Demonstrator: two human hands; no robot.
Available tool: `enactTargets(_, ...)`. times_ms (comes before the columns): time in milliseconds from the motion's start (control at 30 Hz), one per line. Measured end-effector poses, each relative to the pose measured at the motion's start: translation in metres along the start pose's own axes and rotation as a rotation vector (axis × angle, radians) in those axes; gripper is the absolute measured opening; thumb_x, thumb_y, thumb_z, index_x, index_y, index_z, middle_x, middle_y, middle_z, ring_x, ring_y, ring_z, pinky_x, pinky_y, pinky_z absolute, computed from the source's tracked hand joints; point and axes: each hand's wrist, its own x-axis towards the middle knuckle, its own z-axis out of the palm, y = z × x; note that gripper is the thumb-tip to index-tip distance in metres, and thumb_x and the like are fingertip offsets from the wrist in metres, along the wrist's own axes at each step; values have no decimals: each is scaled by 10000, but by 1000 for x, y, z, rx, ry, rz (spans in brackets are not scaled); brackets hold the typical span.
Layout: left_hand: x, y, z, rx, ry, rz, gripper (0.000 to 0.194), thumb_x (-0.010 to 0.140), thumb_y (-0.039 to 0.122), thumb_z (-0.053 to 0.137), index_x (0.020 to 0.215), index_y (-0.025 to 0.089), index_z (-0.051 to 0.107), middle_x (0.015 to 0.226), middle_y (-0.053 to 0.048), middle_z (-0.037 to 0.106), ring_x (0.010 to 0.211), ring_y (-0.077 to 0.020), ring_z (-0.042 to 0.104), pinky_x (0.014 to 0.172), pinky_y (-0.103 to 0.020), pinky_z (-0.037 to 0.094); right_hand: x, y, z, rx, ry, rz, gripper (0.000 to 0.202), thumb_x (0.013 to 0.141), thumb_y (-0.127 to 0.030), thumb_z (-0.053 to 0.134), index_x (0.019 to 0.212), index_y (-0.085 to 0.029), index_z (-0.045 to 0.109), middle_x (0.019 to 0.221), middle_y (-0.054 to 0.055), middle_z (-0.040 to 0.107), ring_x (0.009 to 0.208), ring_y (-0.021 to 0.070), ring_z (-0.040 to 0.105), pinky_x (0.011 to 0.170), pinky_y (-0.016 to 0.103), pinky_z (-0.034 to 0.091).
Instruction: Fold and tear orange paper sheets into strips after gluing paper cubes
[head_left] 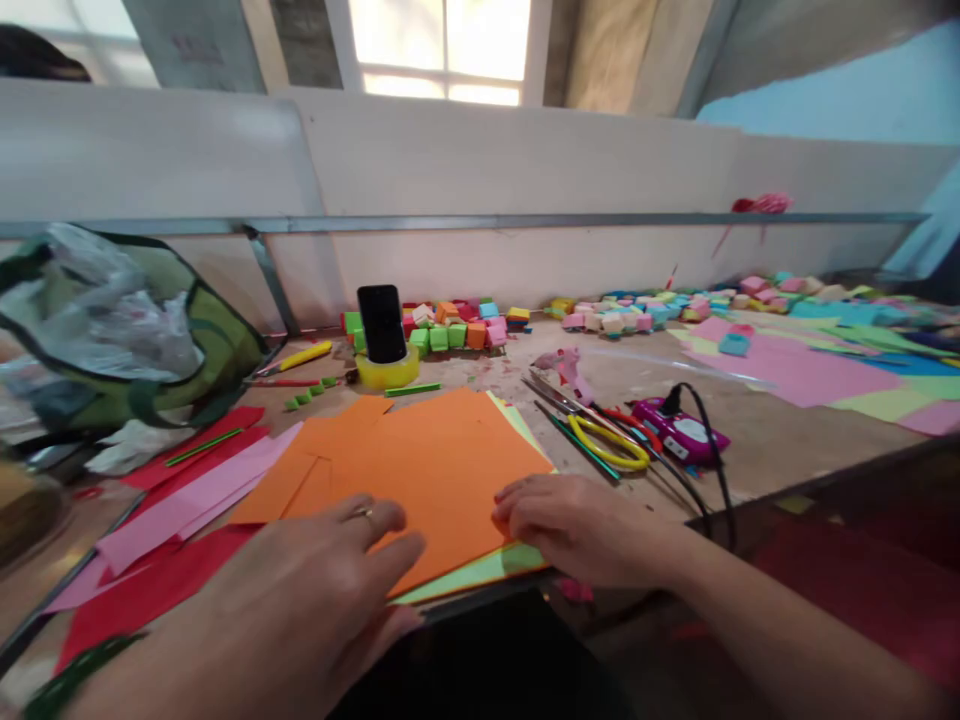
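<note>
A sheet of orange paper (442, 470) lies on top of pale green paper (480, 578) at the near edge of the table. My left hand (322, 570) hovers low over the near left part of the orange sheet, fingers apart and loosely bent, with a ring on one finger. At the sheet's right edge, my right hand (562, 520) has its fingers bent together on the paper; its thumb is mostly hidden. Smaller orange pieces (289, 485) lie along the left side, beside pink strips (202, 490) and red paper (161, 590).
Yellow-handled scissors (607, 440) and a purple device (679, 432) with a black cable lie right. A phone (382, 322) stands in a yellow tape roll (388, 370). Small folded paper cubes (439, 338) line the back. A green bag (217, 320) sits left; pink sheets (810, 365) lie far right.
</note>
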Motion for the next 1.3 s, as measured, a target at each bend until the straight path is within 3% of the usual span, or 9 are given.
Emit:
enactTargets(133, 50, 4, 7, 27, -121, 207, 409, 878, 414, 506, 1276, 323, 522, 1313, -111, 530, 1118, -316, 561, 844, -416, 499, -4, 27, -11, -303, 163, 400, 202, 889, -180, 472, 955, -183, 663, 944, 82, 683, 916, 192, 621, 785, 290, 463)
enactTargets(233, 81, -6, 16, 3, -160, 183, 436, 914, 464, 422, 1315, 306, 489, 1185, -110, 578, 984, -280, 610, 780, -399, 517, -4, 46, -13, -613, 102, 712, 235, 901, -270, 468, 872, -178, 683, 926, 114, 668, 868, 248, 637, 669, 307, 460)
enactTargets(367, 110, -29, 27, -25, -71, 9, 637, 863, 605, 441, 1338, 181, 476, 1170, -149, 552, 1013, -299, 576, 861, -433, 486, 2, 57, -13, -718, 20, 863, 236, 895, -304, 473, 936, -164, 659, 992, 125, 659, 857, 260, 650, 600, 290, 451)
enactTargets(567, 126, -42, 51, -90, -28, -27, 989, 655, 821, 497, 1332, 101, 469, 1266, -207, 509, 1161, -360, 470, 978, -463, 407, 15, 60, -16, -739, -80, 822, 281, 891, -139, 399, 945, -151, 674, 1015, 160, 656, 949, 276, 626, 653, 313, 467)
enactTargets(667, 125, -42, 57, -128, -3, -24, 954, 629, 859, 460, 1229, 122, 552, 1217, -193, 533, 1105, -351, 491, 936, -463, 428, 20, 59, -15, -733, -93, 836, 284, 865, -102, 400, 914, -111, 679, 947, 173, 670, 872, 277, 650, 626, 313, 450)
enactTargets(833, 121, -43, 56, -104, 36, -33, 882, 619, 857, 478, 1134, 151, 599, 1165, -174, 537, 1047, -339, 499, 911, -470, 422, 16, 64, -14, -686, -61, 877, 201, 847, -241, 483, 878, -157, 663, 1004, 127, 674, 833, 271, 650, 564, 292, 395)
enactTargets(933, 119, -42, 53, -45, 69, -52, 815, 612, 850, 498, 1030, 164, 633, 1131, -164, 537, 1059, -356, 482, 922, -494, 392, 8, 67, -15, -600, 59, 878, 160, 839, -283, 504, 868, -207, 642, 1011, 73, 670, 869, 256, 632, 559, 290, 374)
enactTargets(1100, 124, -42, 50, -141, -22, -126, 816, 569, 834, 561, 1021, 156, 581, 1009, -131, 560, 892, -308, 548, 779, -427, 446, -5, 59, -12, -496, 259, 740, 188, 905, -251, 429, 893, -187, 606, 966, 73, 642, 856, 217, 616, 638, 299, 416)
enactTargets(1300, 127, -43, 51, -243, -62, -157, 764, 540, 803, 605, 969, 174, 554, 966, -99, 591, 869, -282, 562, 709, -356, 435, -15, 46, 1, -407, 99, 676, 235, 950, -283, 406, 1008, -166, 601, 1022, 98, 643, 991, 241, 592, 832, 347, 445)
